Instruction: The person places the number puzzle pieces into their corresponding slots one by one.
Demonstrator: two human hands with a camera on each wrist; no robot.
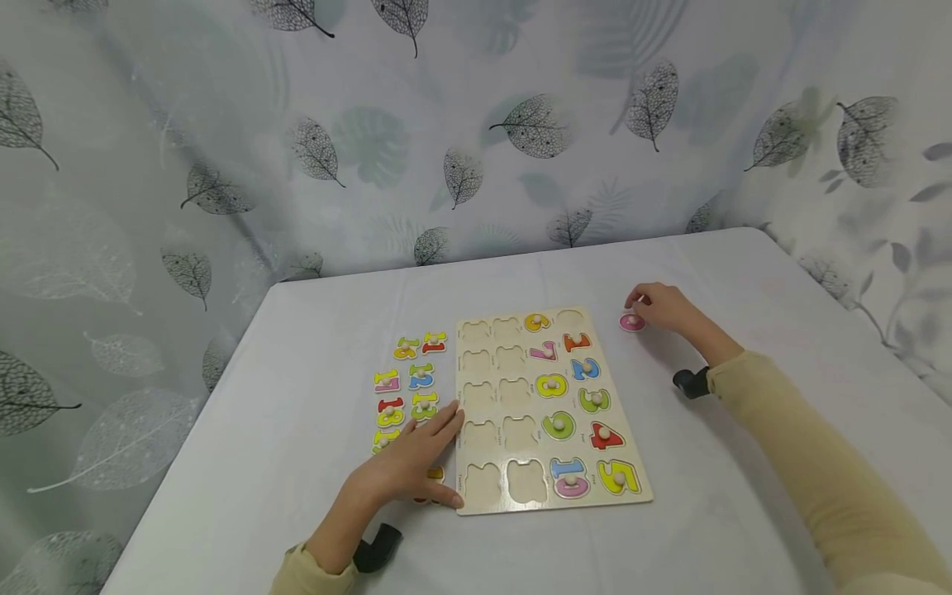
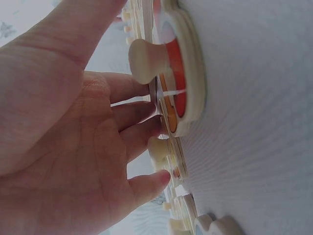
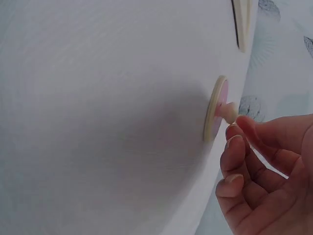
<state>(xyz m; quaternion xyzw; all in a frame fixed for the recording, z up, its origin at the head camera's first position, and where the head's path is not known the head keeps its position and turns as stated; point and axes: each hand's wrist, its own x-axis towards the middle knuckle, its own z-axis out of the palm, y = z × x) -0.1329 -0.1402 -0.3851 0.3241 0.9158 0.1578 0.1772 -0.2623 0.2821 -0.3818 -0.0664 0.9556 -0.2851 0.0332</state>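
Observation:
A pink oval number 0 puzzle piece (image 1: 632,322) with a pale knob lies on the cloth right of the wooden number board (image 1: 487,419). The right hand (image 1: 664,307) is over it. In the right wrist view its thumb and index fingertips come together right beside the knob (image 3: 230,113), which stays visible; I cannot tell whether they grip it. The left hand (image 1: 409,463) lies spread, fingertips and thumb at the board's left edge. Below its palm, a knobbed piece with red (image 2: 179,81) shows in the left wrist view.
Left of the board lie several knobbed number pieces, among them the red 11 (image 1: 435,343) and blue-green 12 (image 1: 421,377). The board's two left columns show bare recesses; the right columns hold numbers such as the red 4 (image 1: 606,436). Leaf-print fabric (image 1: 461,124) hangs behind the table.

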